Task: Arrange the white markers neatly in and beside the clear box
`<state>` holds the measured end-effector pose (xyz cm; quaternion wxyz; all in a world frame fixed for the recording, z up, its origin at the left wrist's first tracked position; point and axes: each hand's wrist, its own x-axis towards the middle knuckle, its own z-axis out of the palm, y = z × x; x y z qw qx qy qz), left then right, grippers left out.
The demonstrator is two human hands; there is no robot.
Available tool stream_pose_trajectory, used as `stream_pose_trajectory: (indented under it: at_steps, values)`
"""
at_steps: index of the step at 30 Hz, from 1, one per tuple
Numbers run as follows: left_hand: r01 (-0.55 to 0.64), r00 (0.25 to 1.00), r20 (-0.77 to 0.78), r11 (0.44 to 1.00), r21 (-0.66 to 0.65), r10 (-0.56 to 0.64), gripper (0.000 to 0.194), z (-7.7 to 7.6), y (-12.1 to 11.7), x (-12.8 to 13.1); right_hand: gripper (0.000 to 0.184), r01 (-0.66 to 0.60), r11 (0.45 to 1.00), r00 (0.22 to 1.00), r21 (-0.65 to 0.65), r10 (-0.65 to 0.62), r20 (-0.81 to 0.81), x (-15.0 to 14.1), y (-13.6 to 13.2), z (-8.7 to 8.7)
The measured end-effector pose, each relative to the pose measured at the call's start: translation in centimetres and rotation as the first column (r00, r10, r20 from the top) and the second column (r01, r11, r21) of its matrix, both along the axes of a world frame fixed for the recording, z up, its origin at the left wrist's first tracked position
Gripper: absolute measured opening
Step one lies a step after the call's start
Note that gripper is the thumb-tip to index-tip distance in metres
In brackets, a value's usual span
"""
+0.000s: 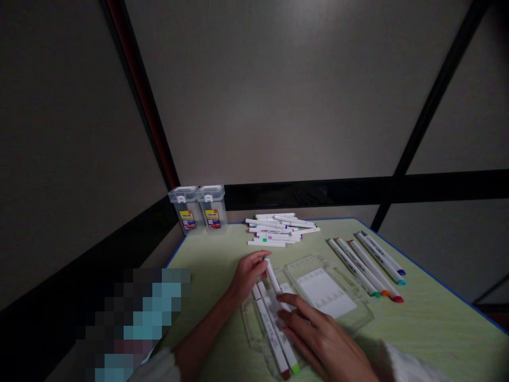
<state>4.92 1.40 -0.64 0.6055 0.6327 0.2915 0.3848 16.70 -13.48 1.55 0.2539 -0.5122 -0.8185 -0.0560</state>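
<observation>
My left hand (250, 275) is closed in a pinch on the upper end of a white marker (272, 277). Across the lower part of that same marker lie the fingertips of my right hand (318, 334), bent round it; its thumb is hidden. Beneath both hands an open clear plastic case (248, 323) rests on the table. Inside it, side by side, lie a marker with a brown-red end (270, 334) and one with a bright green end (293, 361). The case's other half (294, 268) spreads to the right, with a white insert (326, 292) in it.
A pile of white markers (278, 228) lies at the back of the table (214, 254). To the right are several more markers (369, 265) with coloured ends. Two lidded clear boxes (199, 207) stand at the back left corner, near the wall (278, 106).
</observation>
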Motion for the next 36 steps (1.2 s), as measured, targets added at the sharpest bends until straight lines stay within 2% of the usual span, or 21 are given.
stream_pose_trajectory:
  at_steps: [8,12,15,20,32,36]
  values:
    - [-0.011,1.000,-0.006,0.999,0.037,0.011,0.029,0.5,-0.4,0.0,0.046,-0.004,1.000,1.000,0.008,0.004,0.012,0.1,-0.1,0.1]
    - [-0.032,0.999,-0.008,0.999,0.010,0.032,0.025,0.7,-0.5,0.1,0.041,0.020,0.998,0.999,0.058,-0.022,0.046,0.1,-0.1,-0.2]
    - [-0.063,0.997,-0.031,0.997,0.041,0.065,0.022,0.4,-0.4,0.2,0.038,0.024,0.996,0.999,0.084,-0.027,0.041,0.1,0.0,-0.2]
    - [-0.090,0.992,-0.079,0.988,0.122,0.100,0.018,-0.3,0.0,0.2,0.030,0.000,0.998,1.000,0.067,0.000,-0.005,0.0,-0.1,0.1]
    - [-0.088,0.981,-0.152,0.975,0.202,0.120,0.015,-0.7,0.0,0.3,0.017,-0.027,0.999,1.000,0.031,0.027,-0.008,0.0,-0.3,-0.2]
    - [-0.091,0.978,-0.164,0.975,0.202,0.126,0.015,-0.6,-0.2,0.3,0.018,-0.029,1.000,0.999,0.008,0.029,-0.019,0.0,-0.5,0.0]
